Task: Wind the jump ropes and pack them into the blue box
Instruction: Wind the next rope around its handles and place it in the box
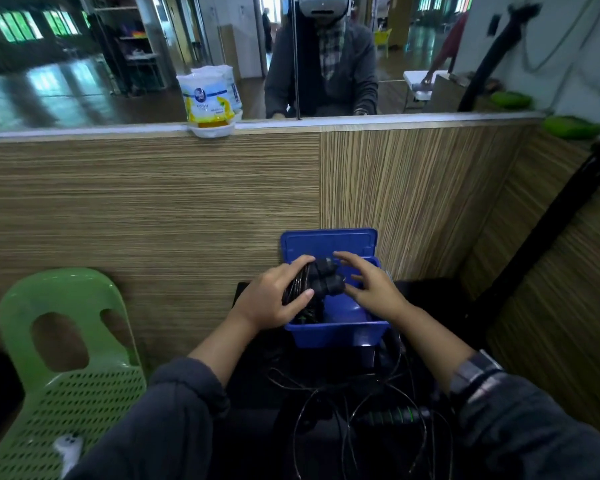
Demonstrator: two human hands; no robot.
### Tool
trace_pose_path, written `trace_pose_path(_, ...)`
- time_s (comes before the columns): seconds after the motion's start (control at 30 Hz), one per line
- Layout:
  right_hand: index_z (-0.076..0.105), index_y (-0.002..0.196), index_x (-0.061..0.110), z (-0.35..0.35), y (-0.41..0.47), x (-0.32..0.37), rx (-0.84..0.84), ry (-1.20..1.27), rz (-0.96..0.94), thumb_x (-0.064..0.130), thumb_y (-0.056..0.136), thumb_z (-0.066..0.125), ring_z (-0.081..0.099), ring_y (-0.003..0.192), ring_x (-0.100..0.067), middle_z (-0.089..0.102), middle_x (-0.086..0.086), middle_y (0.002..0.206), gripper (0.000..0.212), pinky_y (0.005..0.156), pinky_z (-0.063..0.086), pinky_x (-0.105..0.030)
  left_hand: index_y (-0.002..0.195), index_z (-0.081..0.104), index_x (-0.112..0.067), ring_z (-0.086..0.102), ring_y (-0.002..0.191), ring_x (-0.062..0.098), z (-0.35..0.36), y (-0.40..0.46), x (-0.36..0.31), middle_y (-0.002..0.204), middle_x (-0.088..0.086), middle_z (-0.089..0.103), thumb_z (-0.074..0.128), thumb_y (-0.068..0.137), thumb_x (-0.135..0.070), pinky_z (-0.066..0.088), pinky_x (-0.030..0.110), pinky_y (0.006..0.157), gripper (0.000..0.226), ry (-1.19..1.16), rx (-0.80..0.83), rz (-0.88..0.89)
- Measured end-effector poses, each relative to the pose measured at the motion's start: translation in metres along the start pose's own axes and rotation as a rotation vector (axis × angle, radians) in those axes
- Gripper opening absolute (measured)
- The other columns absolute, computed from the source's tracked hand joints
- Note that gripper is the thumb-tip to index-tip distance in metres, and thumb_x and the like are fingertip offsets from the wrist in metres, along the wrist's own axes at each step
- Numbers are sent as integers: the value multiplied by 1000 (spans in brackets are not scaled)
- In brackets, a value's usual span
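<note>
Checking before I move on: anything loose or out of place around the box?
Yes. A second jump rope lies unwound in loose loops below the blue box. The left hand grips the wound bundle over the box.

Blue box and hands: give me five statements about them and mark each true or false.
1. The left hand grips a wound black jump rope bundle over the blue box. True.
2. The blue box's lid is closed. False: it stands open behind the box.
3. The right hand grips a rope handle tightly. False: its fingers are spread and relaxed beside the bundle.
4. An unwound rope with a green-marked handle lies below the box, near the person. True.
5. The green chair is to the right of the box. False: it is to the left.
</note>
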State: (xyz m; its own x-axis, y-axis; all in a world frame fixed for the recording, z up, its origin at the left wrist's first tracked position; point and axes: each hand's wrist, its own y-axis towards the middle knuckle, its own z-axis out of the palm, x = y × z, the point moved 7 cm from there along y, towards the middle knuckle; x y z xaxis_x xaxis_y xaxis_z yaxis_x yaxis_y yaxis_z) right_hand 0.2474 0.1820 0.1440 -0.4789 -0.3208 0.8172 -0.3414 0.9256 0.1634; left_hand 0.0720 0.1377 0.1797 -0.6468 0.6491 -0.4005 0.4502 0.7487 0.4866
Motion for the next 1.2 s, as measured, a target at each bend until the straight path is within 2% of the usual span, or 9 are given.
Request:
trace_pose_path(0.13, 35, 143, 35, 9, 8, 8, 191, 24, -36, -7, 83, 57, 32, 137, -4, 38, 10, 148, 76, 110, 32, -25, 140, 43, -5, 61, 111, 23, -1, -2, -13, 126, 10, 62, 49, 93, -35, 46, 31, 94, 56, -34, 15, 77)
trace_pose_path(0.23, 53, 122, 41, 18, 10, 12, 192, 240, 24, 1, 83, 65, 49, 127, -15, 57, 4, 129, 57, 109, 40, -39, 140, 42, -10, 58, 114, 13, -8, 3, -16, 127, 5, 60, 48, 94, -32, 42, 20, 97, 52, -178, -45, 14)
trace_pose_path(0.37, 55, 99, 39, 23, 12, 21, 77, 290, 68, 8, 86, 65, 49, 121, -16, 52, -7, 127, 35, 111, 36, -42, 137, 44, -10, 54, 106, -9, -18, 11, -14, 120, -6, 58, 47, 93, -32, 37, 9, 91, 49, -244, -132, -74)
trace_pose_path(0.53, 55, 117, 11, 31, 12, 24, 135, 388, 125, 13, 98, 48, 62, 97, -18, 63, -7, 98, 21, 99, 48, -39, 135, 46, -17, 63, 99, 9, -21, 15, -1, 111, -5, 64, 47, 93, -39, 49, 25, 88, 47, -201, -252, -180)
trace_pose_path(0.63, 49, 116, 1, 43, 6, 26, 156, 404, 217, 17, 102, 38, 53, 56, -19, 47, -4, 67, 24, 63, 56, -36, 131, 45, -22, 64, 93, 12, -19, 17, 8, 104, -6, 66, 46, 92, -43, 51, 33, 83, 44, -151, -308, -257)
trace_pose_path(0.7, 52, 116, 10, 47, 3, 27, 123, 239, 241, 21, 102, 38, 48, 49, -17, 48, -2, 64, 23, 47, 49, -27, 132, 44, -25, 64, 94, 15, -15, 16, 16, 104, -4, 66, 44, 91, -48, 52, 37, 82, 47, -110, -317, -316)
trace_pose_path(0.87, 42, 134, 21, 57, -2, 30, 189, -26, 219, 25, 99, 42, 65, 57, -21, 68, -13, 81, 35, 62, 57, -31, 134, 41, -31, 64, 88, 22, -4, 10, 34, 98, 2, 66, 39, 87, -60, 54, 41, 75, 55, -26, -340, -489)
trace_pose_path(1.03, 44, 106, 8, 69, -13, 31, 142, 511, 350, 17, 102, 38, 48, 45, -15, 46, -5, 67, 12, 55, 49, -35, 140, 35, -25, 63, 82, 26, -11, 5, 57, 91, 5, 64, 40, 95, -51, 49, 36, 67, 53, 42, -391, -694)
trace_pose_path(1.2, 54, 86, 16, 74, -24, 41, 246, -179, 229, 31, 101, 35, 62, 75, -36, 57, -10, 74, 28, 63, 42, -31, 150, 23, -26, 63, 88, 34, -12, 6, 72, 96, 14, 63, 35, 94, -58, 52, 41, 74, 65, 150, -330, -806)
